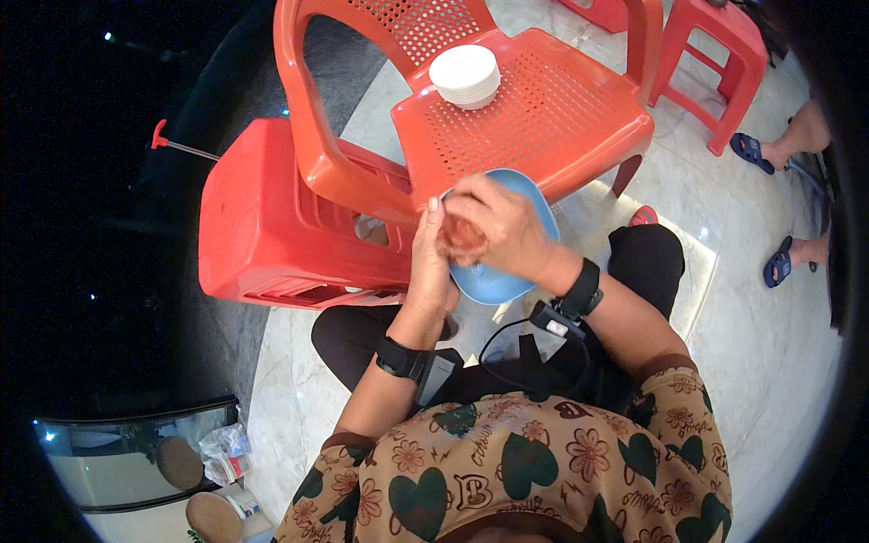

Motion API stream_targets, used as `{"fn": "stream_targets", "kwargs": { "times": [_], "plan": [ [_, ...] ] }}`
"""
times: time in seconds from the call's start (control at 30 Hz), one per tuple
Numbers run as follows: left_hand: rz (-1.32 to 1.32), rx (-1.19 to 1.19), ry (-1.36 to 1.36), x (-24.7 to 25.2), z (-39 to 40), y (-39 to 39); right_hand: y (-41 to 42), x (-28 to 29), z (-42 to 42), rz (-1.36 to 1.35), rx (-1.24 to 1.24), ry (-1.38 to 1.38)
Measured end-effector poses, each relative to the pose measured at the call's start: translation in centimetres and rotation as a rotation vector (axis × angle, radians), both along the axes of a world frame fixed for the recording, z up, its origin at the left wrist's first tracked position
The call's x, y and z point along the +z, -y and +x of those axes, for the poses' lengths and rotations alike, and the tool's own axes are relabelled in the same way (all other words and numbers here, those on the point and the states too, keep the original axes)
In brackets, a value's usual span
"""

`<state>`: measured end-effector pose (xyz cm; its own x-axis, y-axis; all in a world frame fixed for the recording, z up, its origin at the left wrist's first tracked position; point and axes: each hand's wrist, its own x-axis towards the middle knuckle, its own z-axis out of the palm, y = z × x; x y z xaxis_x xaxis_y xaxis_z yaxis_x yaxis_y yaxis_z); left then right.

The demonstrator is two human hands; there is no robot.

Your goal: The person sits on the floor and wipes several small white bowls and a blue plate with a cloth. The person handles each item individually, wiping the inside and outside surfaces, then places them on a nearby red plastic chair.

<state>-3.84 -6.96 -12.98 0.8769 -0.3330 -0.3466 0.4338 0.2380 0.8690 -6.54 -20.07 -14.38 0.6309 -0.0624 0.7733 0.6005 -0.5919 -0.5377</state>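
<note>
A blue plastic basin (pixel 533 197) is over my lap, tilted beside the front of the chair. My left hand (pixel 428 268) grips its left rim, thumb pointing up. Over the basin, my right hand (pixel 499 227) has its fingers curled around a reddish-brown lump (pixel 463 239) of soft-looking food. Motion blur hides exactly what the lump is and how the fingertips meet it. My right hand and the lump cover much of the basin's inside. Ahead, a stack of white bowls (pixel 465 76) rests on the seat of an orange-red plastic armchair (pixel 536 115).
Left of the chair lies a red plastic stool (pixel 251 210) on its side, with a red-handled rod (pixel 183 146) behind it. Another red stool (pixel 716 61) stands far right. A person's sandalled foot (pixel 781 261) is at the right. A cable (pixel 483 346) hangs by my right wrist.
</note>
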Motion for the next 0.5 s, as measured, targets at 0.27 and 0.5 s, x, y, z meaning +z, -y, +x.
{"fn": "stream_targets", "kwargs": {
  "times": [0.27, 0.5],
  "plan": [
    [0.23, 0.15, 0.651, 1.8, 1.5, 0.4, 3.0, 0.6, 1.2, -0.288, -0.454, -0.036],
    [0.108, 0.107, 0.43, 2.5, 2.5, -0.7, 0.4, 0.0, -1.0, -0.072, 0.175, -0.125]
  ]
}}
